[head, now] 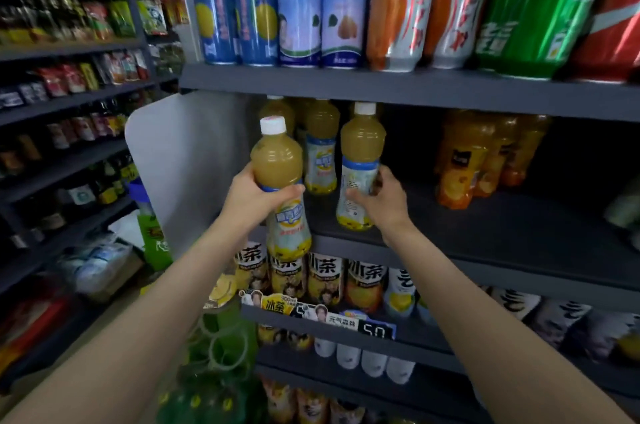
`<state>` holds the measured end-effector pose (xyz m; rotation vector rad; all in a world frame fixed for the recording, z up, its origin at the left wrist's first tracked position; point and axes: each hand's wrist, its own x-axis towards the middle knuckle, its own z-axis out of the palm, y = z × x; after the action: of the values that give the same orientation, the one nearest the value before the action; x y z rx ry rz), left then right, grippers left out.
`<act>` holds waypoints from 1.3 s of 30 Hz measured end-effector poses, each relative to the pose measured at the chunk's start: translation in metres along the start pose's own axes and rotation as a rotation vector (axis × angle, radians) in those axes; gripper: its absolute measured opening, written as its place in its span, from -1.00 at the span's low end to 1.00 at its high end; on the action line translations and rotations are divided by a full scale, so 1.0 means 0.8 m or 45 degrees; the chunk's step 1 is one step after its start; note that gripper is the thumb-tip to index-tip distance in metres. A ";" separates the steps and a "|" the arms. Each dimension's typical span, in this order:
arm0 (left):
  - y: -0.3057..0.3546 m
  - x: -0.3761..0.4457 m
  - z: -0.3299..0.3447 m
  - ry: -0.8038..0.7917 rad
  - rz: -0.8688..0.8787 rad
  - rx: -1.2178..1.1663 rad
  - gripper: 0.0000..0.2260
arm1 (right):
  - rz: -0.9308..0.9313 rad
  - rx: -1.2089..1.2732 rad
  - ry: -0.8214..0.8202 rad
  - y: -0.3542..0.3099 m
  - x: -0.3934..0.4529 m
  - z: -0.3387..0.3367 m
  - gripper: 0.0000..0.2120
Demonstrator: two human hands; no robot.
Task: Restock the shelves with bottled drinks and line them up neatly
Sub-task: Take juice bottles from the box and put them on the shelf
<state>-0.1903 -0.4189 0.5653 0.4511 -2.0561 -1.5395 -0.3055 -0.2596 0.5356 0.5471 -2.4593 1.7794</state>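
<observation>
My left hand [258,196] grips a yellow juice bottle [278,163] with a white cap, held upright in front of the middle shelf [485,233], off its front edge. My right hand [382,198] wraps the label of a second matching juice bottle [362,153] that stands near the shelf's front. Behind these, more of the same bottles [320,146] stand in a row toward the back of the shelf.
Orange juice bottles [464,160] stand at the shelf's right, with a dark gap between the groups. Large cans [311,0] fill the shelf above. Iced tea bottles [325,279] sit below. A white end panel [194,160] bounds the left; another rack [69,94] lines the aisle.
</observation>
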 end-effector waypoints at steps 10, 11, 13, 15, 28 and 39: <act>-0.009 0.075 0.023 0.027 0.064 0.076 -0.47 | -0.086 -0.173 0.194 0.009 0.038 0.045 -0.51; -0.011 0.078 0.026 0.055 0.082 0.080 -0.48 | -0.081 -0.192 0.200 0.006 0.042 0.047 -0.52; -0.016 0.082 0.031 0.058 0.131 0.176 -0.46 | -0.041 -0.222 0.188 0.002 0.048 0.050 -0.53; -0.032 0.082 0.033 0.015 0.104 0.415 -0.39 | 0.013 -0.268 0.157 0.004 0.049 0.050 -0.49; -0.072 0.092 0.045 -0.021 -0.086 0.637 -0.37 | 0.085 -0.616 0.225 0.022 0.039 0.069 -0.51; -0.079 0.107 0.053 -0.035 -0.103 0.716 -0.38 | 0.128 -0.633 0.114 0.023 0.064 0.056 -0.48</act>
<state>-0.2869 -0.4522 0.5143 0.7256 -2.5091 -0.9874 -0.3519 -0.3087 0.5170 0.2969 -2.7555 1.1111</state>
